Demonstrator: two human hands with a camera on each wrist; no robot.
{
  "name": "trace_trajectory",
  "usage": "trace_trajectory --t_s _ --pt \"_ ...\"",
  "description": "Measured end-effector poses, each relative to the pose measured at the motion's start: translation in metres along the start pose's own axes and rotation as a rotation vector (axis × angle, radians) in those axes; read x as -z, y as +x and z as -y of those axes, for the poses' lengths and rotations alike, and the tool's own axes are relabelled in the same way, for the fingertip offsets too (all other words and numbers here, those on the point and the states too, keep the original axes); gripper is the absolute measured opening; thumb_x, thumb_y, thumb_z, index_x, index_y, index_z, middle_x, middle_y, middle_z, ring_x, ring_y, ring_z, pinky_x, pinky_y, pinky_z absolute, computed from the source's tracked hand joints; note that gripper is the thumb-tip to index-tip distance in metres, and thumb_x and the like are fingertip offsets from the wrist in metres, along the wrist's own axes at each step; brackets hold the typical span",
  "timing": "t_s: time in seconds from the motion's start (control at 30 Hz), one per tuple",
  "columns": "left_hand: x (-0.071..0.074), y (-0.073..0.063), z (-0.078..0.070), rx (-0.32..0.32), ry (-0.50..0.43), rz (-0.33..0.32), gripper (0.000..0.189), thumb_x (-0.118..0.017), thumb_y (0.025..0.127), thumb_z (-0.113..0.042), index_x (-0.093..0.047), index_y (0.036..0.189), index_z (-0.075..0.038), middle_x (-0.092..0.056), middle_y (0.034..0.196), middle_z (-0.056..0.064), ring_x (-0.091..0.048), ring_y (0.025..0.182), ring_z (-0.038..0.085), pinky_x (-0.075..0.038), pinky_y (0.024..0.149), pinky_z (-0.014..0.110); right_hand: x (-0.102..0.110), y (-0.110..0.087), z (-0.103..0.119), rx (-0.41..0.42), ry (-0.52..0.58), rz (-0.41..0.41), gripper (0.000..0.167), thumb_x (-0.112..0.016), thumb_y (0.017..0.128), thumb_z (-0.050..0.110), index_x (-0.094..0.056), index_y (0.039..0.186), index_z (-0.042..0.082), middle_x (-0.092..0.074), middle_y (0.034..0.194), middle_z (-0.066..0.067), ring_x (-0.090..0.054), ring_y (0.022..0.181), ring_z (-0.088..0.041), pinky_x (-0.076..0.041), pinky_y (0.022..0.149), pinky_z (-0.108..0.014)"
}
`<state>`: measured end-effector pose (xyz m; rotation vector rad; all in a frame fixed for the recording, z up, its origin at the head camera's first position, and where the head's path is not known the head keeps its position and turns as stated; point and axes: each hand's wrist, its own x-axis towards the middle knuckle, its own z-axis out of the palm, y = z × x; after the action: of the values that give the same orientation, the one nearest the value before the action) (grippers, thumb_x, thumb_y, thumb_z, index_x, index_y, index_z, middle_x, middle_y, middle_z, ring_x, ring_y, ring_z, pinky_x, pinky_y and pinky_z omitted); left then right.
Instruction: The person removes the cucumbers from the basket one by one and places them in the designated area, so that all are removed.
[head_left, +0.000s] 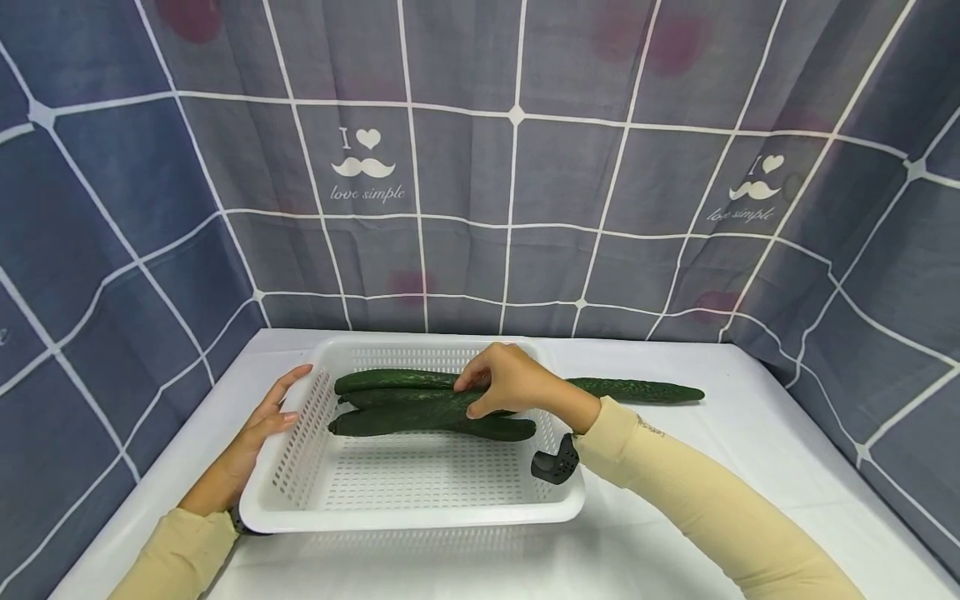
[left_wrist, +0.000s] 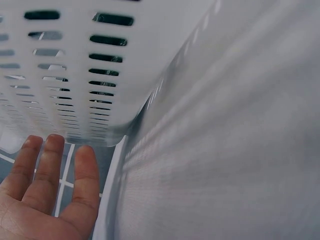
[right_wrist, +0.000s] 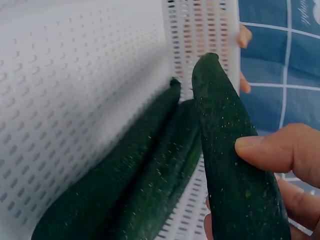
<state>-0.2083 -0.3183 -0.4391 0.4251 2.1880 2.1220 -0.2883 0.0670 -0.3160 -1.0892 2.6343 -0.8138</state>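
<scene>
A: Cucumber (head_left: 420,408) in my right hand (head_left: 510,383) is lying across the white basket (head_left: 420,508), on top of 2 others. My fingers and thumb are curling round it near its middle.

B: How is it handling?

A: I'm judging it stiff, fairly heavy, bumpy enough not to slip; gripping mid-length is keeping it balanced.

B: And the other hand?

A: My left hand (head_left: 258,429) is resting flat against the basket's left wall, fingers straight. 1 more cucumber (head_left: 637,390) is lying on the white table (head_left: 750,450) behind my right forearm.
</scene>
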Motion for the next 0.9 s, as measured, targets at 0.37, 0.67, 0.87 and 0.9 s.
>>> trace_trajectory --t_s 0.37,0.67,0.87,0.9 --pt "-0.003 -0.001 -0.001 0.003 0.006 0.006 0.069 -0.04 0.107 -0.023 -0.018 0.169 -0.043 -0.017 0.167 0.001 -0.04 0.136 0.015 -0.041 0.098 0.054 0.02 -0.019 -0.013 0.062 0.126 -0.044 0.029 -0.091 0.083 0.005 -0.084 0.112 0.008 -0.08 0.111 0.001 -0.075 0.108 -0.019 -0.058 0.097 -0.034" --pt "-0.002 -0.001 0.0 -0.053 -0.028 0.037 0.066 -0.038 0.107 -0.02 -0.023 0.168 -0.043 -0.026 0.161 -0.006 -0.048 0.131 0.012 -0.049 0.095 0.043 0.036 -0.039 -0.026 0.016 0.218 -0.105 0.03 -0.09 0.082 0.003 -0.084 0.111 0.004 -0.081 0.111 -0.004 -0.077 0.109 -0.022 -0.058 0.097 -0.037" --pt "-0.003 -0.001 0.001 -0.058 -0.039 0.05 0.067 -0.037 0.107 -0.019 -0.022 0.168 -0.043 -0.026 0.16 -0.006 -0.049 0.13 0.012 -0.049 0.094 0.04 0.041 -0.052 -0.04 0.034 0.264 -0.145 0.032 -0.089 0.08 0.001 -0.083 0.111 0.0 -0.081 0.11 -0.008 -0.077 0.107 -0.024 -0.059 0.095 -0.036" --pt "-0.003 -0.001 0.001 -0.052 -0.037 0.05 0.067 -0.037 0.107 -0.02 -0.022 0.168 -0.043 -0.025 0.16 -0.007 -0.047 0.131 0.011 -0.048 0.094 0.04 0.042 -0.054 -0.042 0.034 0.272 -0.153 0.032 -0.089 0.08 0.001 -0.083 0.111 -0.001 -0.081 0.109 -0.008 -0.078 0.105 -0.023 -0.059 0.093 -0.035"
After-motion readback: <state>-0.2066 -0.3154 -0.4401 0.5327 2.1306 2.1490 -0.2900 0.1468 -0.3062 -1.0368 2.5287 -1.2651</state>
